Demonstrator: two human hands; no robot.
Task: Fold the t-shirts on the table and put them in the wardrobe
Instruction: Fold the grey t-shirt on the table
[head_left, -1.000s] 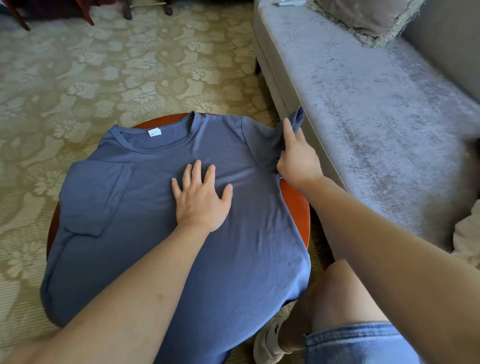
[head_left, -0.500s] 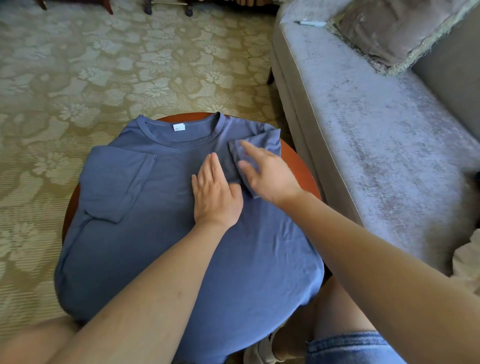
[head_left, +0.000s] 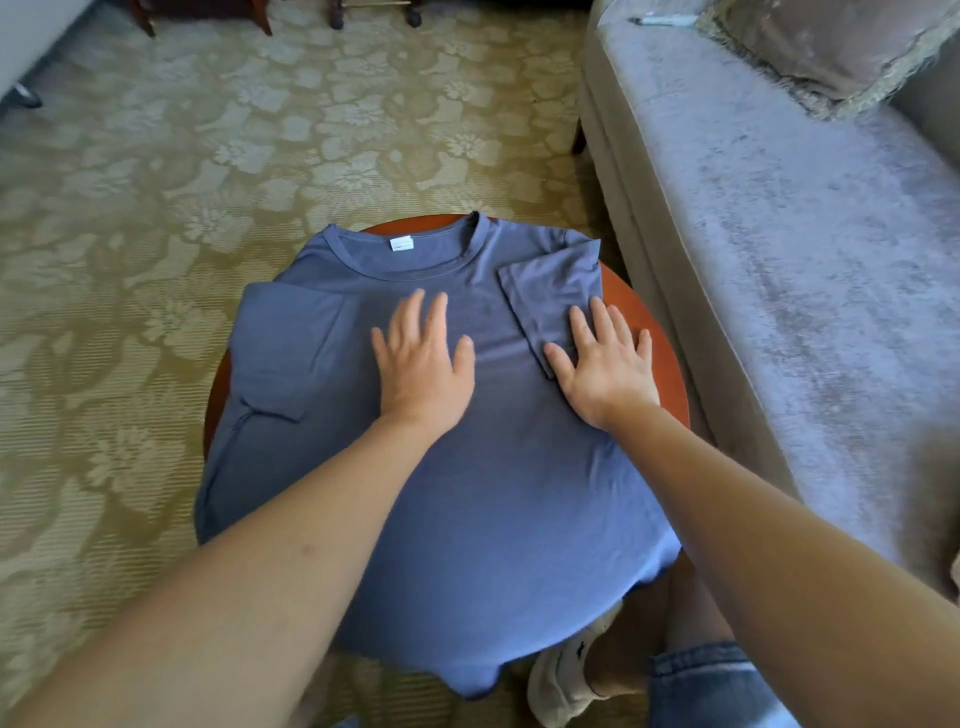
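both sleeves folded in on t-shirt (head_left: 447, 499); our left hand (head_left: 423, 364) and right hand (head_left: 605, 364) lie flat, fingers spread, pressing. we smooth outward before folding sides, keeping hem on desk (head_left: 670, 374).

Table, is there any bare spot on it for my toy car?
Hardly. The t-shirt covers the table; only thin rim slivers show beside it, and the left hand and right hand rest on top. Roomier: the sofa seat, between the table and the pillow.
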